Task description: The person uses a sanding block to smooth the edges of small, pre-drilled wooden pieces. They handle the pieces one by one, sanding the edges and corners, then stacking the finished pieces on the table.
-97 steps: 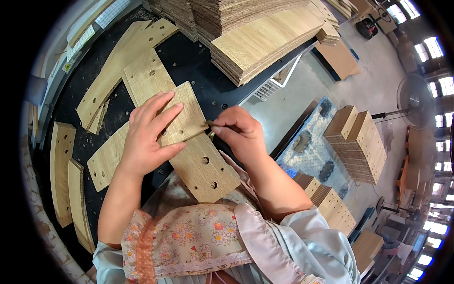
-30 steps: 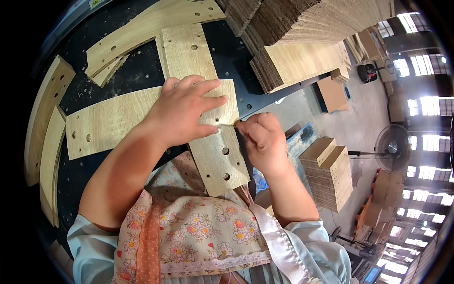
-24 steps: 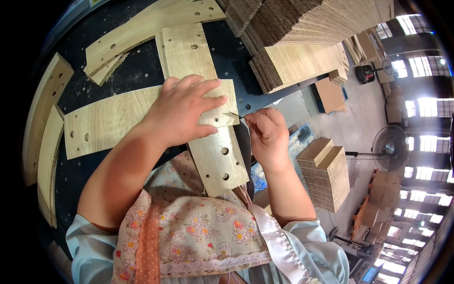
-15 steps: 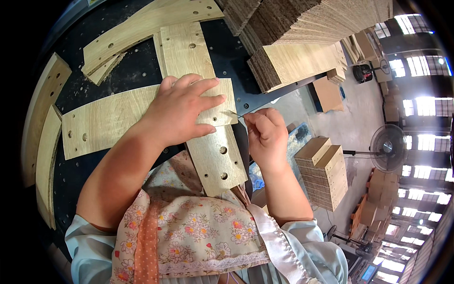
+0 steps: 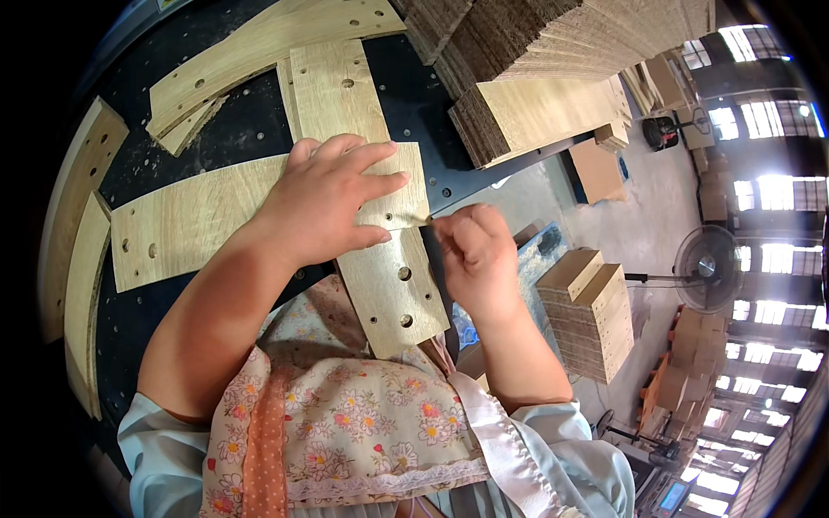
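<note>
A curved light wood board (image 5: 194, 207) lies crosswise in front of the person, with small holes near its ends. The left hand (image 5: 319, 207) rests on top of it, palm down, with its fingers (image 5: 382, 184) spread wide and grabbing nothing. The right hand (image 5: 484, 263) is curled up at the right end of the board. Its fingers (image 5: 446, 228) are squeezed close together on a small thin thing (image 5: 428, 222) that touches the board's edge by the corner. It is too small and too covered to tell what it is.

Under the curved board, a lower board (image 5: 387, 289) pokes out toward the flowery apron (image 5: 371, 410). It has two big holes and some little ones. More wood shows past the left hand, but the middle is covered, so I can't tell if it is the same board.

All this is on a black worktop (image 5: 250, 121). On the far left, two side boards (image 5: 86, 298) lie next to each other. At the top is a tall wood stack (image 5: 518, 43). To the right, a floor stack (image 5: 596, 324) sits near a round fan (image 5: 704, 268).
</note>
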Available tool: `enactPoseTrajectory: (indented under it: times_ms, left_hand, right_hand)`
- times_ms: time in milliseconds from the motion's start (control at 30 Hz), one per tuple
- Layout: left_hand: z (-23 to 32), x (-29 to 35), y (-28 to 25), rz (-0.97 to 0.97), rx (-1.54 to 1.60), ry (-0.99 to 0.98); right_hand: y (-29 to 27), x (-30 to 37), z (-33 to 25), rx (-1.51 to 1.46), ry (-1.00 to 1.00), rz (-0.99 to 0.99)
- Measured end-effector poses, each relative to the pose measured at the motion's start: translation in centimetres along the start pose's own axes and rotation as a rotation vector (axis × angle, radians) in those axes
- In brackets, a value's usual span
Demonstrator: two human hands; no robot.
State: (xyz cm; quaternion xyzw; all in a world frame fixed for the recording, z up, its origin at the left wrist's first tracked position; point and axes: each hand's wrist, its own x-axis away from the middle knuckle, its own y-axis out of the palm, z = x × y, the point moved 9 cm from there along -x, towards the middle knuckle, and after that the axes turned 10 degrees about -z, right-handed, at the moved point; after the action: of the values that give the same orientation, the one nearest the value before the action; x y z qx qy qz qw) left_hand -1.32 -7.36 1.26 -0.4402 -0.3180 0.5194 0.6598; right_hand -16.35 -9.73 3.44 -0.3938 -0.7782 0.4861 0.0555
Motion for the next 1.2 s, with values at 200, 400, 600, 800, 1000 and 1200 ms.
enactPoseTrajectory:
  times_ms: [200,400,600,800,1000,1200]
  left_hand:
    - [0.0,0.0,-0.1,-0.008,0.010,-0.007]
    - [0.1,-0.1,-0.3,-0.022,0.022,-0.018]
    - [0.1,0.0,-0.3,-0.022,0.022,-0.023]
    - [0.1,-0.1,-0.3,-0.021,0.016,-0.027]
    - [0.2,-0.2,-0.4,-0.041,0.028,-0.027]
    - [0.2,-0.3,-0.3,-0.051,0.041,-0.028]
  right_hand:
    - [-0.3,-0.3,1.2,0.009,0.009,0.063]
    - [-0.1,0.2,0.2,-0.077,-0.043,0.009]
    - [0.0,0.0,-0.1,-0.027,-0.055,-0.011]
    - [-0.5,-0.2,1.0,-0.004,-0.010,0.048]
    - [-0.1,0.4,-0.3,-0.048,-0.070,-0.026]
    - [-0.2,0.0,0.0,-0.006,-0.073,-0.007]
